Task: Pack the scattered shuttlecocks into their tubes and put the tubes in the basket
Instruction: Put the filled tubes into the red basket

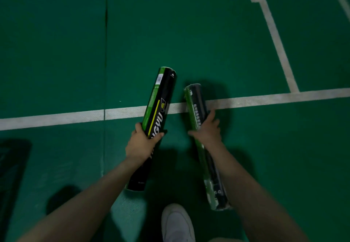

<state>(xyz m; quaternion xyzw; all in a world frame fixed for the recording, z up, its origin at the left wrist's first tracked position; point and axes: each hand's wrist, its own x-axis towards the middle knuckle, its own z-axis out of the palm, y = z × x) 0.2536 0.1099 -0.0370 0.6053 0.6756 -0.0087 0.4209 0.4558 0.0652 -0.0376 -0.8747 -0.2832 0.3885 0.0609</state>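
Green court floor (pixel 56 52), crossed by a white line (pixel 56 117), lies under the person's outstretched arms. The left hand (pixel 141 143) has its fingers clamped round the middle of the left tube (pixel 159 105), which is black and green. The right hand (pixel 207 133) has its fingers closed on the right tube (pixel 198 105); the tubes are near each other but apart, over the line, with a white shoe (pixel 177 222) below.

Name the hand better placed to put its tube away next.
Left, probably: the left hand holds its tube nearer the dark thing at the left edge, likely the basket.
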